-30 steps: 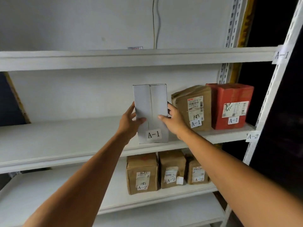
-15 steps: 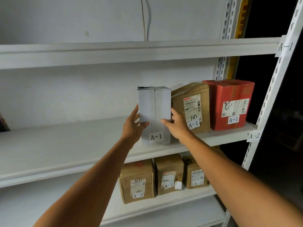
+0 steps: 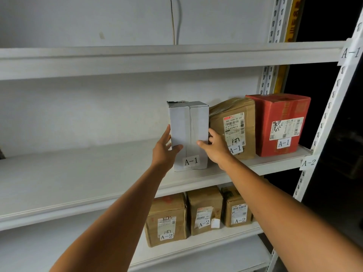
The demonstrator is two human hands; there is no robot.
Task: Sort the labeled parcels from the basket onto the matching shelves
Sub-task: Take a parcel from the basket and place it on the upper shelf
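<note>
The left stretch of the middle shelf carries no parcels. Further right, the left hand grips the left side of a white parcel, thumb laid across its front. The right hand grips the opposite side, thumb on the front and fingers tucked into the gap by the next box. The white parcel stands upright and appears to rest on the shelf near its front edge, just beside a brown parcel. A red parcel stands at the far right, and both of these carry A-1 labels.

On the lower shelf stand three brown parcels marked A-2. Five parcels look sorted, then, and this sixth one is all but placed; it only needs letting go, perhaps after a nudge back into line. The basket is out of view, so what remains cannot be told.

The white parcel is a tall, narrow carton with a taped seam down the middle of its front. Its top edge is scuffed dark, and a white A-1 label sits low on the front face.
</note>
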